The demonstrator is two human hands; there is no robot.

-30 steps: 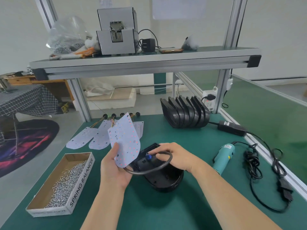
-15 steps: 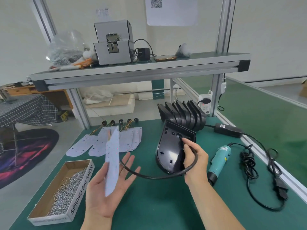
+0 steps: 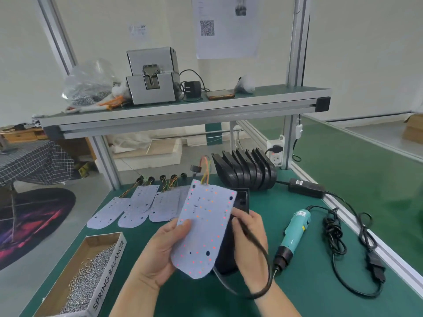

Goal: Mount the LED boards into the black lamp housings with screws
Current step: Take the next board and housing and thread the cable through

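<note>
My left hand [image 3: 160,252] grips a white LED board [image 3: 202,227] by its left edge, face toward me, with red and orange dots lit on it. Coloured wires rise from the board's top to a small black connector [image 3: 194,168]. Behind the board, my right hand [image 3: 249,239] holds a black lamp housing [image 3: 241,200] upright, mostly hidden by the board. The housing's black cable [image 3: 261,266] loops down past my right wrist. A teal electric screwdriver [image 3: 293,234] lies on the green mat to the right. A cardboard box of screws [image 3: 91,277] sits at front left.
Several spare LED boards [image 3: 137,205] lie fanned on the mat at left. A row of black housings [image 3: 245,170] stands at the back. A black power adapter [image 3: 306,188] and coiled cord [image 3: 336,234] lie along the right edge. An overhead shelf [image 3: 183,108] carries a grey machine.
The LED board has turned from edge-on to face me and now covers the housing. My left hand closed on the board. The housing moved closer, behind the board.
</note>
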